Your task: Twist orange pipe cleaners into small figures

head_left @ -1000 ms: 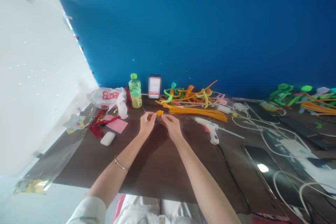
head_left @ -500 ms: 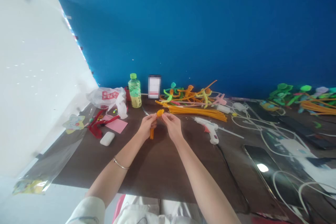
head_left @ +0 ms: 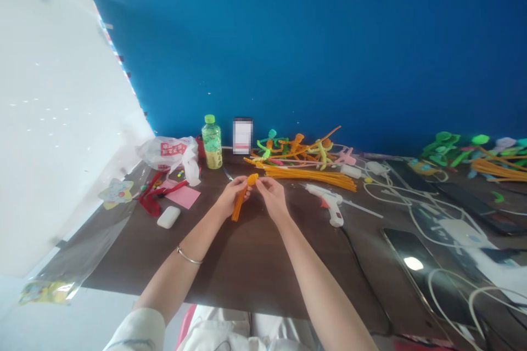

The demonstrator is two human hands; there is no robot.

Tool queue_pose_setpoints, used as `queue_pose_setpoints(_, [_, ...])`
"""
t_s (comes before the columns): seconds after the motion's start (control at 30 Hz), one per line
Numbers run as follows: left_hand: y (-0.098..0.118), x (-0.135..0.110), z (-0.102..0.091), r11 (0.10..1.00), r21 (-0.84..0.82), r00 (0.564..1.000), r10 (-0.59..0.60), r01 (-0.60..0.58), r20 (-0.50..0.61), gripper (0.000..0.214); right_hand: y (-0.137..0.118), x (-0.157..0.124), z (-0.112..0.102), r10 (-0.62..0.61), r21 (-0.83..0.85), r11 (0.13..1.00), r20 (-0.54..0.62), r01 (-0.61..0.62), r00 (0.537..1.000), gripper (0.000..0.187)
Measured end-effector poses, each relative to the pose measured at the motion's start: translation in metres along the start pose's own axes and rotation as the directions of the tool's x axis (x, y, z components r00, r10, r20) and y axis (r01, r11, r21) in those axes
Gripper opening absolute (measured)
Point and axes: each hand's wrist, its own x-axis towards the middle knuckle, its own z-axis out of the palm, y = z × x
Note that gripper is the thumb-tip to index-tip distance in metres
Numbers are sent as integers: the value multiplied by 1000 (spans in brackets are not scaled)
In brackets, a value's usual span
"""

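Observation:
My left hand [head_left: 233,196] is closed around an orange pipe-cleaner piece [head_left: 237,208], with a rounded, wound knob at the top and several straight strands hanging down below the fingers. Thumb and fingers of my right hand [head_left: 270,196] are pinched at the right side of the knob; the exact contact is too small to make out. Just behind both hands lies a bundle of loose orange pipe cleaners [head_left: 310,175]. To the right of my right hand, a white glue gun [head_left: 330,205] rests on its side with a glue stick at its back.
Twisted pipe-cleaner figures [head_left: 297,145] lie along the wall. A green-capped bottle [head_left: 212,142] and an upright phone [head_left: 242,136] stand behind my hands. Leftward are a plastic bag [head_left: 171,153], pink paper [head_left: 184,196] and a white case [head_left: 168,217]. Cables and a dark tablet [head_left: 426,274] fill the right.
The orange piece has tilted, so its knob leans right and more of its strands show below my left hand. Both hands have barely shifted.

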Motion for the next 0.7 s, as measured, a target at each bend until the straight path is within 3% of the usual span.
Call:
queue_pose_setpoints(0.13, [5, -1, -3, 996, 85, 993, 0, -9, 114, 60, 3, 2, -3, 20, 23, 1000, 46, -21, 999, 25])
queue_pose_setpoints(0.47, [3, 1, -5, 993, 107, 993, 43, -55, 112, 45, 1, 2, -2, 38, 112, 993, 61, -45, 997, 22])
queue_pose_setpoints(0.7, [3, -4, -2, 995, 81, 984, 51, -65, 169, 40, -2, -1, 0, 94, 316, 939, 155, -140, 983, 22])
